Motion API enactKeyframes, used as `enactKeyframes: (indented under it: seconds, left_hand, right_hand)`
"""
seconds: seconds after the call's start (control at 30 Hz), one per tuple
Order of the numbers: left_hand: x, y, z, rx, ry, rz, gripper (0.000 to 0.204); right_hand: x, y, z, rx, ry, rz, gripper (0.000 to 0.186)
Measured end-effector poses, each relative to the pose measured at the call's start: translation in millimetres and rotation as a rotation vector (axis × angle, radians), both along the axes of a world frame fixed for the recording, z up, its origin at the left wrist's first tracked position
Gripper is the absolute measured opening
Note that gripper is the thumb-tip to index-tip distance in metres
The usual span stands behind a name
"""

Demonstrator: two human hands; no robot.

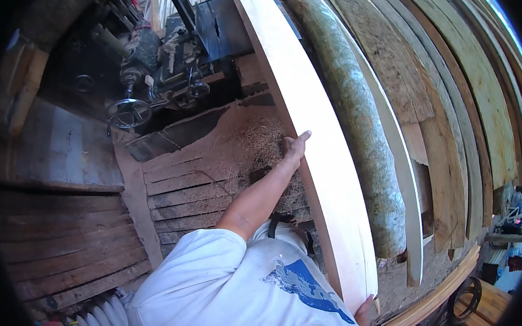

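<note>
The left hand point(295, 150) grips a pale plank point(329, 147) by its side, thumb on top. The right hand point(364, 313) touches its near end; closure indiscernible.

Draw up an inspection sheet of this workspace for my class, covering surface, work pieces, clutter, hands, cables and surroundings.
Surface: slatted wooden floor, partly covered with shavings.
Work pieces: one long pale plank, held in front of the person; what supports its far end is out of view.
Clutter: shavings left of the plank; a jumble at the right rim, too small to sort out.
Hands: left hand grips the plank's left edge, thumb on top; right hand is at the near end, its grip partly hidden.
Cables: none identifiable.
Surroundings: machine with a handwheel at upper left; round log and boards to the right.
</note>
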State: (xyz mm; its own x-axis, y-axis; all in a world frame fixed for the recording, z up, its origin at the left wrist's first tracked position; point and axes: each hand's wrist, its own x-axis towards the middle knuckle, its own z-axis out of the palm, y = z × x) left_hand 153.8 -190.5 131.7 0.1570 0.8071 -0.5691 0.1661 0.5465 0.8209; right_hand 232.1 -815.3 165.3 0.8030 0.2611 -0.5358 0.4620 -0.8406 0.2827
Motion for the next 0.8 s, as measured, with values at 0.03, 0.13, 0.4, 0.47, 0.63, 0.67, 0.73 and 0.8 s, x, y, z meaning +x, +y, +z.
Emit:
enactKeyframes:
  seconds: [0.03, 0.13, 0.4, 0.47, 0.63, 0.67, 0.73, 0.8]
  left_hand:
    - [-12.3, -2.2, -10.2, -0.024, -0.074, 0.032, 0.056]
    - [-4.4, -7.3, -61.2, -0.156, -0.28, 0.024, 0.064]
    - [-17.8, -5.9, -82.6, -0.233, -0.163, -0.36, 0.081]
    - [-36.8, 1.4, -77.7, -0.435, -0.317, -0.468, 0.086]
    - [-147.4, 49.2, -95.0, -0.368, -0.01, -0.66, 0.068]
    - [-178.5, 71.0, -102.0, -0.246, 0.195, -0.805, 0.066]
    - [-236.2, 107.8, -109.3, -0.184, 0.323, -0.634, 0.062]
    - [-298.2, 137.3, -97.3, -0.01, 0.46, -0.371, 0.056]
  right_hand:
    - [4.9, 5.8, -1.4, -0.005, 0.001, 0.011, 0.059]
    - [11.1, 24.9, 5.8, -0.053, -0.032, -0.033, 0.056]
    - [44.9, 139.5, 45.8, -0.12, -0.214, -0.172, 0.057]
    - [53.6, 210.2, 50.8, 0.232, -0.295, -0.276, 0.06]
    - [10.8, 519.9, 7.3, 1.322, 0.55, -0.152, 0.032]
    - [-10.0, 586.5, 19.4, 1.326, 0.664, 0.017, 0.027]
    - [-62.7, 702.9, 72.1, 1.377, 0.85, 0.367, 0.019]
    - [-127.0, 788.7, 163.6, 1.548, 0.986, 0.762, 0.014]
